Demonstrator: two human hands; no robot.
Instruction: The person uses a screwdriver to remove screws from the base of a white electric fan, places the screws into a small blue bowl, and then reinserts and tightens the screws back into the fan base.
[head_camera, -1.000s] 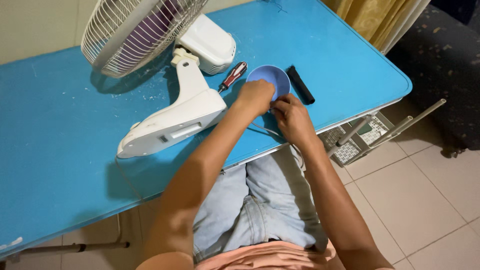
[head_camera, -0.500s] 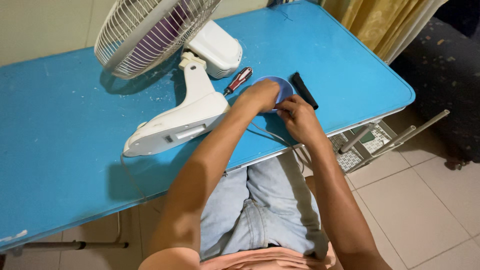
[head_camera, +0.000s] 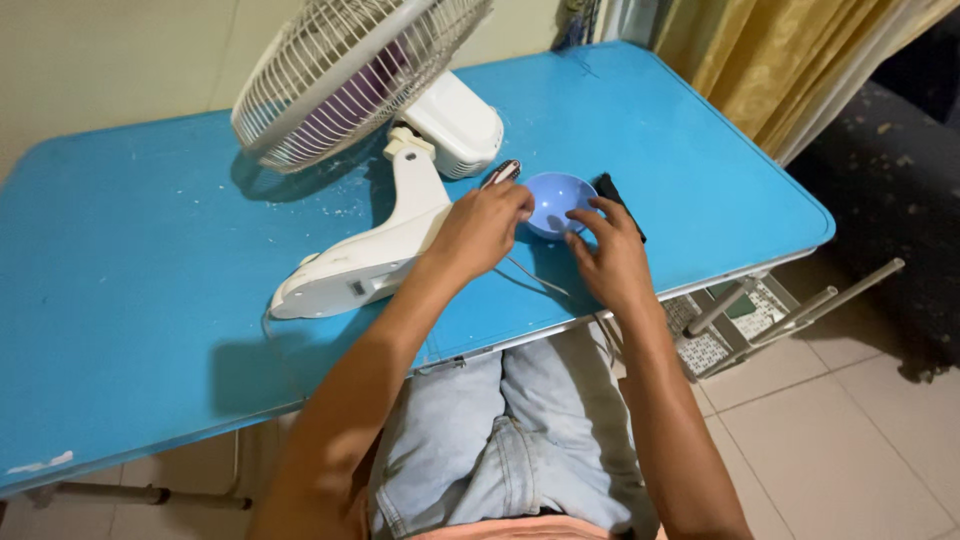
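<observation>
The small blue bowl (head_camera: 556, 202) sits a little right of the frame's centre on the blue surface (head_camera: 130, 300), with both of the person's hands at its rim. The left hand (head_camera: 482, 228) comes in from the lower left and rests against the bowl's left edge, its fingers curled over; from here I cannot tell whether that grip has closed on the rim or on anything small. The right hand (head_camera: 610, 255) sits at the bowl's lower right edge, fingers spread and loosely bent, the fingertips touching the rim and nothing clasped in it.

Just behind the left hand, a screwdriver (head_camera: 501, 173) with a dark red handle lies on the surface, pointing toward the upper right. A flat black object (head_camera: 618, 200) lies just beside the bowl on its right, partly hidden by the right hand's fingers. A thin cord (head_camera: 535, 278) trails across the surface between the two wrists.

A white table fan (head_camera: 370, 150) lies tipped on the surface in the upper middle of the frame, its grille toward the upper left and its base stretching down to the left of the left forearm.

Yellow curtains (head_camera: 770, 60) hang at the upper right, and the person's jeans show below the surface's edge.
</observation>
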